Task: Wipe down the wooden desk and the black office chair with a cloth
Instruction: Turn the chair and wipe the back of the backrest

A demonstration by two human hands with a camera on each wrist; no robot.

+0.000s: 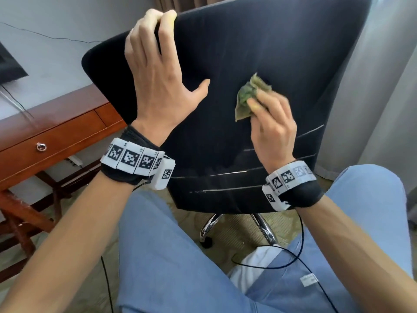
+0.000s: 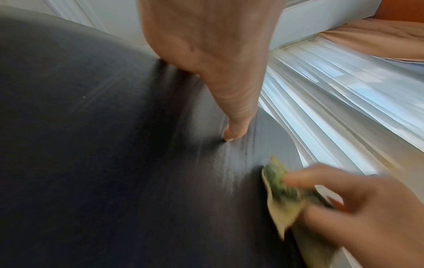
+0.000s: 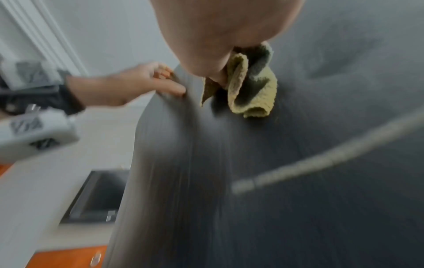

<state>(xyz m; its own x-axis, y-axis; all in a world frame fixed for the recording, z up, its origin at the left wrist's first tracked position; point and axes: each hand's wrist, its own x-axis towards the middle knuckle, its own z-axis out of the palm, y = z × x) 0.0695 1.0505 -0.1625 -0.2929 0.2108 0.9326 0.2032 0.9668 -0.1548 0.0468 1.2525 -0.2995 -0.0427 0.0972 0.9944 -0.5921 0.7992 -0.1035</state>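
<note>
The black office chair (image 1: 248, 53) faces away from me, its backrest (image 2: 91, 145) filling the views. My left hand (image 1: 158, 71) grips the backrest's top left edge, fingers curled over the rim and thumb spread on the rear face. My right hand (image 1: 270, 123) clutches a crumpled green-yellow cloth (image 1: 248, 96) and presses it against the middle of the backrest (image 3: 298, 163). The cloth (image 3: 252, 87) bunches below my palm in the right wrist view, and the cloth (image 2: 280, 185) shows at the lower right in the left wrist view. The wooden desk (image 1: 56, 129) stands at the left.
A dark monitor (image 1: 9, 66) sits on the desk at the far left; a drawer with a ring pull (image 1: 41, 146) faces me. Grey curtains (image 1: 372, 98) hang to the right. The chair's chrome base (image 1: 259, 229) stands on carpet by my blue-trousered knees (image 1: 169, 256).
</note>
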